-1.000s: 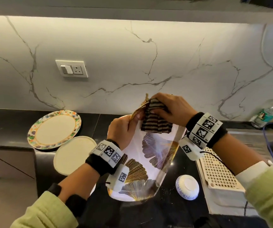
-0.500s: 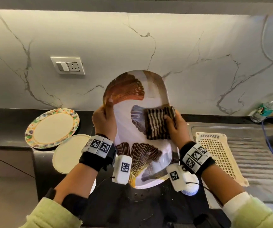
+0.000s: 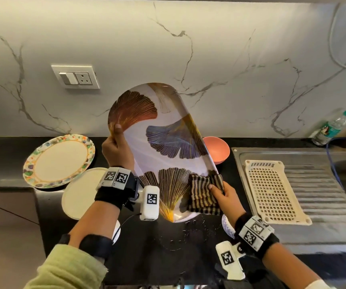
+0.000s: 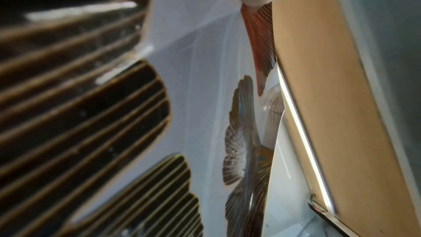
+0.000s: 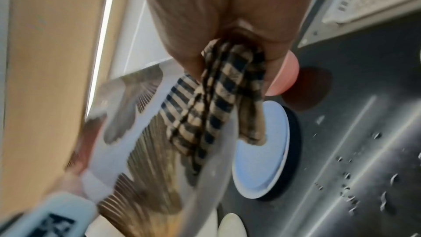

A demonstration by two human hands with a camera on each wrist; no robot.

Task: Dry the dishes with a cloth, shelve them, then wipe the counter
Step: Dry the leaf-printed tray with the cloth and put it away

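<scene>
Over the black counter (image 3: 11, 163) with its steel drainboard (image 3: 324, 195), below the veined marble wall (image 3: 230, 59), our left hand (image 3: 116, 151) grips the tilted leaf-patterned platter (image 3: 168, 142) while our right hand (image 3: 224, 195) pinches the striped cloth (image 3: 201, 192) onto its lower edge.

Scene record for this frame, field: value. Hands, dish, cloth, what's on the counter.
left hand: grips left rim of oval tray, thumb on its face
oval tray: held tilted up, lower end by the black counter
right hand: pinches striped cloth onto tray's lower right edge
counter: floral-rim plate, cream plate, pink bowl
drainboard: cream slotted tray
</scene>
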